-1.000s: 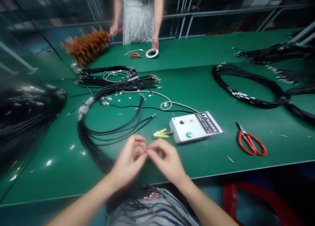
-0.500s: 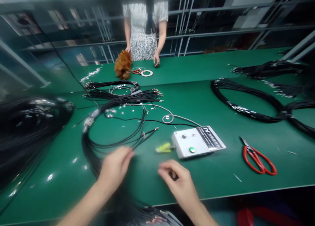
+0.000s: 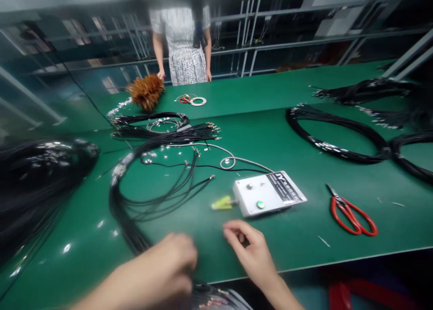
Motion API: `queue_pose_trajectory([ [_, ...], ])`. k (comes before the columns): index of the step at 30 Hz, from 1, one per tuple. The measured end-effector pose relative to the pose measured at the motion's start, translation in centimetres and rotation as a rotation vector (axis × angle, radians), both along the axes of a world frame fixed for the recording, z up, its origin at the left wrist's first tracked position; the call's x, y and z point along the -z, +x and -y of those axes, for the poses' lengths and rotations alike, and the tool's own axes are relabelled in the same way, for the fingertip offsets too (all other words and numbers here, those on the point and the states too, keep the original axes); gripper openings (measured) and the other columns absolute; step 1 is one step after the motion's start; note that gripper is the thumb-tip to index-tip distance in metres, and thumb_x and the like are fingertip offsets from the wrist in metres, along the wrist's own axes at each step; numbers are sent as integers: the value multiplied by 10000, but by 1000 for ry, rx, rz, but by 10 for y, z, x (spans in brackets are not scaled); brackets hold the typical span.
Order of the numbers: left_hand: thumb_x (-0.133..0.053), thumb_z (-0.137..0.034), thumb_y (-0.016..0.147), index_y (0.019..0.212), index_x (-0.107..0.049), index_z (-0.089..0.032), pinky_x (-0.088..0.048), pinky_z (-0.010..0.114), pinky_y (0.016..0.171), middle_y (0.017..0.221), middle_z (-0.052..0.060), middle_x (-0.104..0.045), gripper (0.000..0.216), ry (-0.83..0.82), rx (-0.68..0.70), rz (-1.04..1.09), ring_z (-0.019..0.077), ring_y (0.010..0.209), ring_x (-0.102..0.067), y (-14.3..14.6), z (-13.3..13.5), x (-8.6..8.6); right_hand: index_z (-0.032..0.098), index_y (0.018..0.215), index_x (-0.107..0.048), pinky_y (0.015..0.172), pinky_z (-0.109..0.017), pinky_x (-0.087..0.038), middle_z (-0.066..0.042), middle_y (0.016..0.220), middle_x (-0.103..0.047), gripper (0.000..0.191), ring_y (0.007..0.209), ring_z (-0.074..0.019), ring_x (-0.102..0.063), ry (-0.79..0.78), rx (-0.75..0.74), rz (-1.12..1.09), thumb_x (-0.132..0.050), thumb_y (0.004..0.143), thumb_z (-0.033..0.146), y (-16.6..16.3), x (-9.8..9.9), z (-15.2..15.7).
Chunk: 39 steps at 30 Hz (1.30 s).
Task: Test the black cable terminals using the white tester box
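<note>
My left hand (image 3: pixel 171 260), smeared by motion, is above the near end of a black cable bundle (image 3: pixel 118 211); its fingertips are hidden, and I cannot tell what it holds. My right hand (image 3: pixel 248 249) has thumb and forefinger brought together near the table's front edge; anything between them is too small to make out. Just beyond it lies a white box (image 3: pixel 269 193) with a green button, a black knob and a yellow clip (image 3: pixel 221 203) on its left side. Several thin black cables curve from the bundle toward that clip. Loose cable ends (image 3: pixel 216 298) hang at the front edge.
Red-handled cutters (image 3: pixel 352 214) lie right of the box. Coiled black cables (image 3: pixel 338 150) rest at the right, and a dark cable heap (image 3: pixel 37 179) at the left. Across the green table (image 3: pixel 243 91), a person (image 3: pixel 186 44) holds a brown feather duster (image 3: pixel 147 91).
My left hand has come back from the thin cables toward the front edge. My right hand has shifted slightly. The other person's duster has swept left, and their other arm now hangs down.
</note>
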State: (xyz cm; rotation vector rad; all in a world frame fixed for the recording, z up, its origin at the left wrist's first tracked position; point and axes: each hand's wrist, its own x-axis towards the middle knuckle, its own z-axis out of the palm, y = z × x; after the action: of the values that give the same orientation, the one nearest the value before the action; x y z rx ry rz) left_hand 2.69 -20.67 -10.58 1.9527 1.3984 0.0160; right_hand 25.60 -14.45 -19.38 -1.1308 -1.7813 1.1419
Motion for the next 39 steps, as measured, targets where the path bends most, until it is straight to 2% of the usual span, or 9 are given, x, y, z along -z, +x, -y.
queue_pose_trajectory([
  [3, -603, -75, 799, 903, -647, -207, -456, 444, 950, 1071, 75, -648, 174, -91, 108, -235, 269, 1034, -597, 9, 26, -12, 229, 908, -705, 610, -251, -438, -8, 777, -709, 143, 657, -149, -599, -11, -9, -2, -613, 911, 339, 0, 1, 0],
  [6, -531, -53, 829, 856, -650, -194, -454, 452, 934, 1040, 93, -652, 186, -35, 93, -322, 263, 992, -596, 5, 31, -6, 227, 908, -707, 618, -261, -437, -12, 771, -708, 152, 660, -154, -602, -18, -17, 0, -613, 910, 347, 0, 2, -1],
  [16, -414, -185, 996, 931, -547, -207, -431, 298, 808, 942, 27, -603, 150, 224, -166, 56, 182, 893, -543, -19, 16, -17, 209, 905, -708, 627, -270, -452, -23, 755, -699, 185, 667, -156, -614, -96, 0, -78, -632, 894, 377, 0, 0, 0],
  [24, -405, -179, 993, 966, -544, -194, -443, 342, 785, 919, 41, -595, 143, 235, -93, 69, 207, 857, -529, 25, 1, -12, 204, 956, -680, 676, -263, -511, -23, 782, -692, 225, 678, -143, -634, -245, -19, -254, -555, 950, 392, 10, -13, 5],
  [30, -363, -191, 1010, 928, -598, -166, -447, 357, 759, 894, 66, -612, 250, 318, 41, 57, 218, 820, -541, 56, -15, -13, 197, 965, -682, 820, -372, -489, -90, 945, -719, 235, 885, -231, -658, 1, -172, 69, -473, 971, 305, 14, -26, 19],
  [32, -367, -192, 1009, 905, -601, -163, -442, 332, 726, 848, 56, -614, 258, 287, -9, 100, 203, 778, -550, 57, -18, -10, 197, 902, -683, 783, -365, -493, -78, 885, -724, 258, 828, -223, -666, -119, -323, 71, -461, 974, 307, 14, -30, 24],
  [34, -388, -194, 1007, 931, -598, -175, -434, 282, 696, 822, 27, -622, 224, 214, -112, 223, 165, 738, -561, 57, -19, -7, 196, 884, -669, 687, -312, -502, -47, 794, -719, 261, 703, -182, -669, -391, -410, -58, -480, 975, 350, 13, -32, 23],
  [36, -400, -203, 1007, 935, -591, -190, -415, 239, 659, 785, -7, -618, 204, 151, -220, 336, 127, 687, -553, 55, -19, -5, 187, 898, -656, 617, -261, -480, -24, 734, -705, 258, 625, -146, -652, -554, -302, -218, -534, 953, 408, 13, -33, 18],
  [39, -409, -228, 1006, 929, -594, -199, -386, 227, 626, 724, -28, -594, 203, 111, -325, 389, 113, 640, -529, 54, -16, -1, 173, 894, -657, 555, -217, -399, -2, 692, -665, 280, 588, -109, -606, -570, -81, -387, -609, 909, 449, 9, -34, 6],
])
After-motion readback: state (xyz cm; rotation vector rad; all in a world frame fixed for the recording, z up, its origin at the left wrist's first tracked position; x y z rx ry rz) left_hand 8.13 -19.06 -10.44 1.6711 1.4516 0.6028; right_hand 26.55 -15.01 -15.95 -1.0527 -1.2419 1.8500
